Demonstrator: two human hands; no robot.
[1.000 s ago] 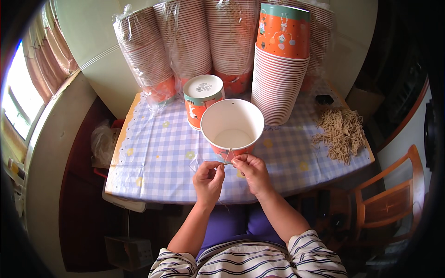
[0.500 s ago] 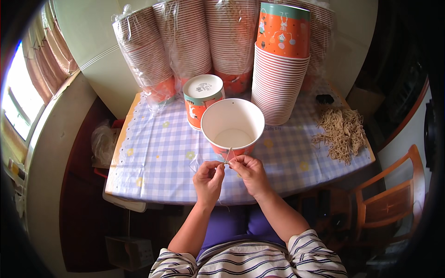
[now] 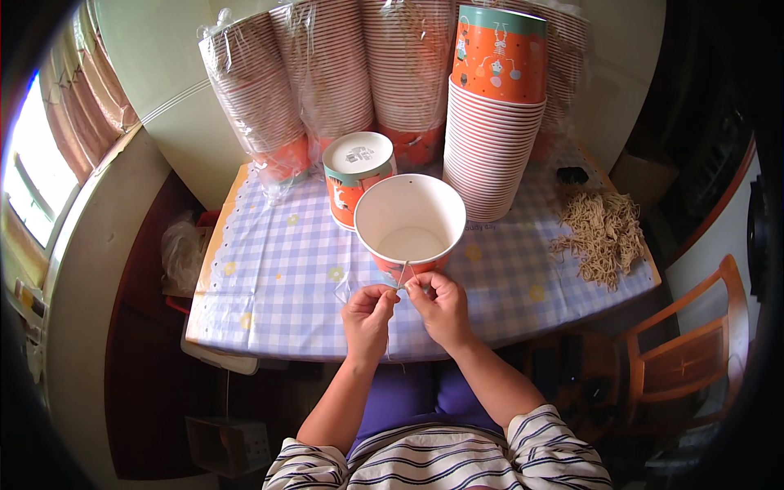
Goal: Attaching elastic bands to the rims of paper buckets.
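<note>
A white-lined paper bucket (image 3: 411, 216) with an orange outside stands upright in front of me, its open mouth facing up. From its near rim a thin tan string (image 3: 406, 268) runs down to my fingers. My left hand (image 3: 367, 318) pinches the string between thumb and forefinger. Close beside it, my right hand (image 3: 439, 306) pinches the string too, its fingertips just below the rim. A loose string end hangs below the left hand. Directly behind the open bucket, an upside-down orange and green bucket (image 3: 347, 200) shows its white base.
A tall stack of nested buckets (image 3: 494, 147) rises behind, right of centre. Several plastic-wrapped stacks (image 3: 327, 73) line the back. A heap of tan strings (image 3: 603, 237) lies at right, near a small black object (image 3: 572, 175). A checked cloth (image 3: 278, 302) covers the table; a wooden chair (image 3: 686, 351) stands at right.
Both hands have shifted only slightly at the string, and the right hand's fingers are bent a little differently. The buckets have not moved.
</note>
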